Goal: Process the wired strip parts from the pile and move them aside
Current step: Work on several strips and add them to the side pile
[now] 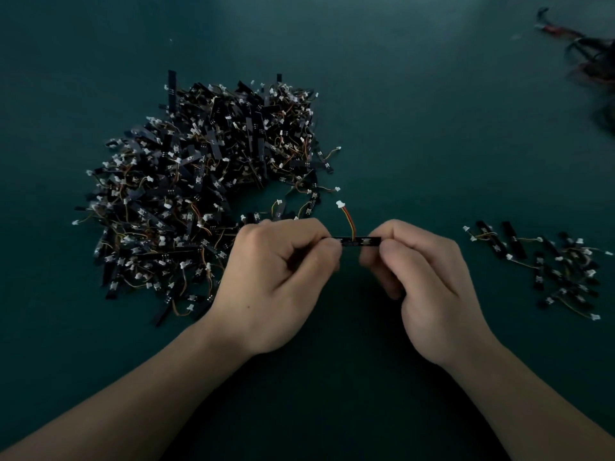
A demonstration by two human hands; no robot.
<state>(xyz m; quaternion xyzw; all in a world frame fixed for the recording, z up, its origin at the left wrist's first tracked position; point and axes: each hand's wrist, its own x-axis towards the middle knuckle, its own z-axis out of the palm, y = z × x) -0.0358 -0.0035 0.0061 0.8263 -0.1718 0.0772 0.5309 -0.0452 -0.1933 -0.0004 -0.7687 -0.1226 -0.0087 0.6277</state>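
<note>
Left hand [276, 281] and right hand [429, 287] at 6 o'clock, each pinching one end of a strip [357, 241] held level between them, its wire [348, 221] rising toward 12, pile [206, 191] at 10 o'clock, small heap [549, 264] at 3 o'clock, on green counter [399, 111].

The strip [357, 241] pinched between the left hand [276, 281] and the right hand [429, 284] is black, with small pale marks. Above the grip its wires [348, 221] run red, orange and yellow to a white connector [340, 204]. The pile [206, 181] left of the grip is black, flecked with white and threaded with orange, yellow and brown. The smaller group [549, 264] right of the grip shows the same black, white and orange. The table [399, 111] is dark teal. Far beyond the grip, rightward, a blurred tangle [592, 51] is black and red.
</note>
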